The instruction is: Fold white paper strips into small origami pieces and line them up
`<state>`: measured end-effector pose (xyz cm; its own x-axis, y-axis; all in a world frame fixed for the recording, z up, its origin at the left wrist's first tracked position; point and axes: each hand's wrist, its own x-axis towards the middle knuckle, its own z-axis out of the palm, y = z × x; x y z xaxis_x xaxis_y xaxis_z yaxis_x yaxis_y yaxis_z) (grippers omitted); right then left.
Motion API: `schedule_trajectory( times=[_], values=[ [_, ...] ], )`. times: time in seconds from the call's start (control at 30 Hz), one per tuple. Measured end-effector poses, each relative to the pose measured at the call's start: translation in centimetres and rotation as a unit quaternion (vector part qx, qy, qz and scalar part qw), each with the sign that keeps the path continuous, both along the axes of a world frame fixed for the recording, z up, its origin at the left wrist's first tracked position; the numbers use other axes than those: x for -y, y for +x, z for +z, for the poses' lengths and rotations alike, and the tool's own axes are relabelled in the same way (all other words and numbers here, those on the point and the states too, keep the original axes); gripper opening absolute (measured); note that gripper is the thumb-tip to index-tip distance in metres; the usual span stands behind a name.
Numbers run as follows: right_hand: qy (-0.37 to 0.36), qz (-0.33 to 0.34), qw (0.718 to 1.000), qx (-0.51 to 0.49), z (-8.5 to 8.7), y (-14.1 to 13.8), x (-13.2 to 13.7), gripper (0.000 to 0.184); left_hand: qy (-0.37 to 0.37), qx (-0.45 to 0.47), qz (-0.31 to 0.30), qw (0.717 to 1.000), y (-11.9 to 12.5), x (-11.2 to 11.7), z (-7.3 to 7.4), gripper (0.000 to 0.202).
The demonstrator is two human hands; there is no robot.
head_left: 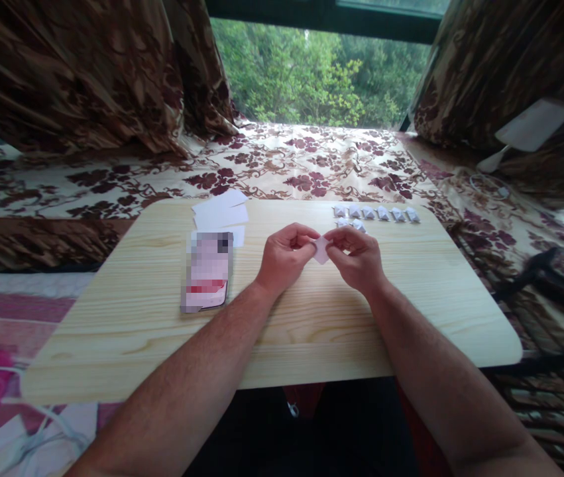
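Over the middle of the wooden table, a small folded piece of white paper (321,250) is pinched between both hands, one corner pointing down. My left hand (287,255) grips its left side with thumb and forefinger. On the opposite side, my right hand (357,254) holds it the same way. Several small folded white paper shapes (383,214) sit in a row at the back right, and a second, shorter row (358,226) lies partly behind my right hand. Loose white paper sheets (219,215) overlap at the back left.
A phone (207,271), partly pixelated, lies on the left of the light wooden table (127,318). Behind stands a ledge (306,162) with floral cloth below a window. A white lamp (533,129) is at the right. White cables (53,424) hang at the lower left.
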<state>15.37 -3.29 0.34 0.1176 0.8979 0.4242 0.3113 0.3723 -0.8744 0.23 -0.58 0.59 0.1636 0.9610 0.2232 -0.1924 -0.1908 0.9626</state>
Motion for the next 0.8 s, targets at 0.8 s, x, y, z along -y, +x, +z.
schedule_trajectory(
  times=[0.8],
  values=[
    [0.047,-0.014,0.998,0.048,-0.06,-0.06,0.29,0.034,0.043,-0.043,0.035,0.998,0.19,0.1,-0.6,0.012]
  ],
)
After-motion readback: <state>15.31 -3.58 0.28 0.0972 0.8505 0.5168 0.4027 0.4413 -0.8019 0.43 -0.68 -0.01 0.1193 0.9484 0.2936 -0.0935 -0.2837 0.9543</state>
